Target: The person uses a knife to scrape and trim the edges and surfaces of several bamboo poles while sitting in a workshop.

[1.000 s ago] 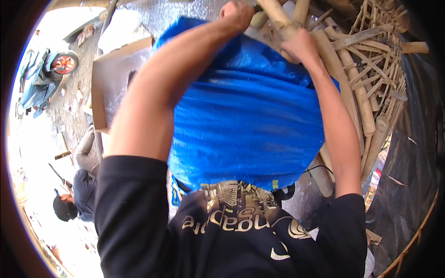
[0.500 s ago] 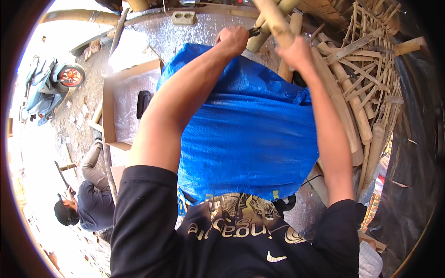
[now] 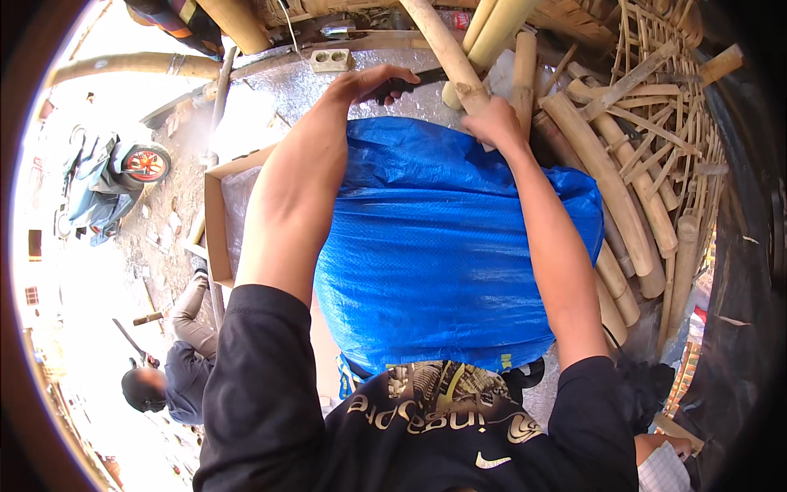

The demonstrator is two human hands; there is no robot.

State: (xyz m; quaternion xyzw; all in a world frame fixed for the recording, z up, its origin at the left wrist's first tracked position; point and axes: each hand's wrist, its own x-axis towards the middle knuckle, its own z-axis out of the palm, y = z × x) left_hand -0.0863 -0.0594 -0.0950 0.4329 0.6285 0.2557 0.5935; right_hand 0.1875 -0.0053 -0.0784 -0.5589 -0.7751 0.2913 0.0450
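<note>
1. We saw the bamboo pole (image 3: 443, 47) slanting across the upper middle, its long axis running from the top edge, left of centre, down and rightward to the wearer.
2. And what a stick it was: pale tan, round, smooth-sided, with a brownish, knotted patch near its lower end!
3. Down at that end we had the right hand (image 3: 495, 125), fingers wrapped tight around the bamboo, just above the blue sheet (image 3: 434, 262).
4. Over on the other side, we watched the left hand (image 3: 365, 82) clutching a black-handled tool (image 3: 398, 88), its dark, narrow end aimed right, toward the pole; whether they touched, we could not tell.
5. Behind the pole we spotted yellowish poles (image 3: 502, 34) slanting the opposite way.
6. Farther right, we found bamboo pieces (image 3: 602, 172) heaped at angles.
7. Out left, we picked up a cardboard box (image 3: 216, 225), a parked motorbike (image 3: 111, 184) and a person in dark clothing (image 3: 187, 384).
</note>
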